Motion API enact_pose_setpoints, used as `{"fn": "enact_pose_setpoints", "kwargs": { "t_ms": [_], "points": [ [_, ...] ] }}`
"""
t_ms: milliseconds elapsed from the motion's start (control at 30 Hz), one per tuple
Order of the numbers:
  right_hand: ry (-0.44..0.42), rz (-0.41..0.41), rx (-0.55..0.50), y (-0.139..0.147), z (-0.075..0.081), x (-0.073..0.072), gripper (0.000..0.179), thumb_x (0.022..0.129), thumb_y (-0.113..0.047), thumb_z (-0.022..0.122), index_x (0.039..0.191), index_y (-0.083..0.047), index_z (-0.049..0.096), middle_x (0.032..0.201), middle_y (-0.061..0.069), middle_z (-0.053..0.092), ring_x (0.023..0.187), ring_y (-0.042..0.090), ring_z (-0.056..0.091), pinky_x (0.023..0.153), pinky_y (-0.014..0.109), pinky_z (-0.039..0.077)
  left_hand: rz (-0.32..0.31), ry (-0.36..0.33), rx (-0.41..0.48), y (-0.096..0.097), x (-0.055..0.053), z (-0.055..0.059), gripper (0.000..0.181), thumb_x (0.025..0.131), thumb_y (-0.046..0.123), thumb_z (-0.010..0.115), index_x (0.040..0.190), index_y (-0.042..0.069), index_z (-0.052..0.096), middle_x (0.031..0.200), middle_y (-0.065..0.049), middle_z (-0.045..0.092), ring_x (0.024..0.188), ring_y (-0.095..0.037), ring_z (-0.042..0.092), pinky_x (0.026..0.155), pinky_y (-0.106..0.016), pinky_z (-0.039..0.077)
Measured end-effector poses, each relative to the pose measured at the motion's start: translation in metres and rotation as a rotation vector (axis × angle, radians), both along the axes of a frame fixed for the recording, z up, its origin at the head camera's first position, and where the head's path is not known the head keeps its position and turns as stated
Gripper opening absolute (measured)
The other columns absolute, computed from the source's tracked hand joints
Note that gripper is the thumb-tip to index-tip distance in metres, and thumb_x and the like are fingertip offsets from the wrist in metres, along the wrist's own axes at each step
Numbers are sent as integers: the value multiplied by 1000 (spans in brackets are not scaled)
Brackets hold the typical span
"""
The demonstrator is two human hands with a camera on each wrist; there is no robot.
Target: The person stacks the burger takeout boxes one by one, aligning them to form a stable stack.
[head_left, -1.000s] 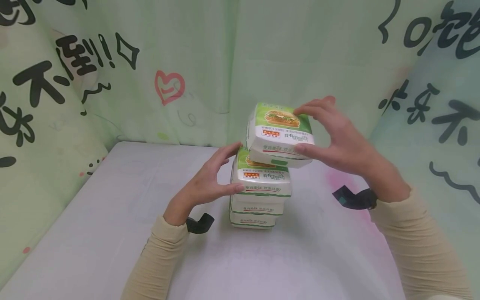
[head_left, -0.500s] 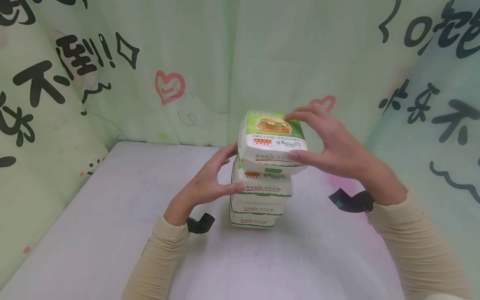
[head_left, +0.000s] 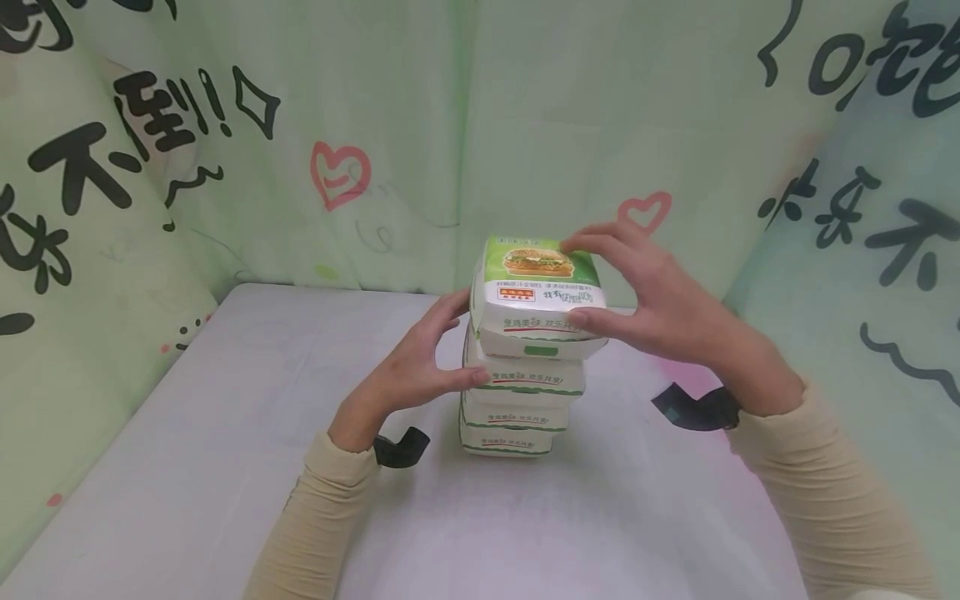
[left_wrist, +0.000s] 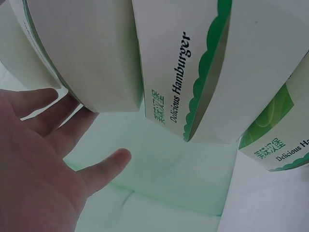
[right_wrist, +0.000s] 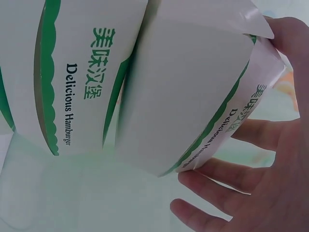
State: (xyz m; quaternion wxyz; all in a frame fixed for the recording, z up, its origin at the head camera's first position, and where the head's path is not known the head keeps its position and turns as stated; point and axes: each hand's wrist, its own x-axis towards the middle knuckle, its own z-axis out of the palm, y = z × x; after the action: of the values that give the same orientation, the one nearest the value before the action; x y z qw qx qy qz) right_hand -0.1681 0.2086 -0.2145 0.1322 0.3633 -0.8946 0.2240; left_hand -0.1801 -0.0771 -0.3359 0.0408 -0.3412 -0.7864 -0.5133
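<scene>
A stack of hamburger boxes (head_left: 513,417), white with green edging, stands in the middle of the table. My right hand (head_left: 660,300) grips the uppermost hamburger box (head_left: 538,296) by its right side, thumb in front and fingers behind. This box has a burger picture on its green lid and sits slightly tilted over the box below. My left hand (head_left: 412,354) holds the left side of the box under it (head_left: 536,377), thumb at the front corner, fingers toward the back. In the left wrist view its fingers (left_wrist: 72,113) reach behind the box; the thumb is out of view.
A white-covered table (head_left: 225,417) surrounds the stack. Behind it hangs a pale green curtain (head_left: 555,108) with black lettering and heart drawings. Black straps (head_left: 401,447) show at both wrists.
My right hand has lowered the uppermost hamburger box and brought it a little left, onto or just over the stack. My left hand stays at the stack's left side.
</scene>
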Motion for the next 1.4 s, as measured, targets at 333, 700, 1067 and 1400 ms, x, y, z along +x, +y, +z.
{"fn": "enact_pose_setpoints", "kwargs": {
  "t_ms": [333,700,1067,1400],
  "points": [
    [-28,20,-3,1,-2,-1,63,86,-31,73,143,-17,49,145,4,47,133,28,43,103,59,40,-12,-1,15,-1,1,0,92,81,49,77,155,30,27,156,10,34,146,-12,30,118,-52,30],
    [-36,13,17,1,-4,0,67,86,-30,74,145,-17,46,147,3,44,133,26,43,102,57,42,-17,4,21,-2,1,0,90,81,41,78,155,31,27,156,10,34,146,-12,30,118,-53,30],
    [-13,-3,21,4,-6,0,69,84,-31,76,145,-17,47,147,3,44,134,26,42,102,57,43,-8,12,14,-1,1,0,94,82,28,78,157,33,23,157,10,34,146,-12,30,118,-52,31],
    [-21,-10,17,4,-4,2,69,85,-31,75,146,-19,46,151,6,42,137,30,40,102,62,41,-11,24,17,0,1,0,94,82,28,78,157,32,22,158,10,33,147,-13,31,118,-52,31]
  ]
}}
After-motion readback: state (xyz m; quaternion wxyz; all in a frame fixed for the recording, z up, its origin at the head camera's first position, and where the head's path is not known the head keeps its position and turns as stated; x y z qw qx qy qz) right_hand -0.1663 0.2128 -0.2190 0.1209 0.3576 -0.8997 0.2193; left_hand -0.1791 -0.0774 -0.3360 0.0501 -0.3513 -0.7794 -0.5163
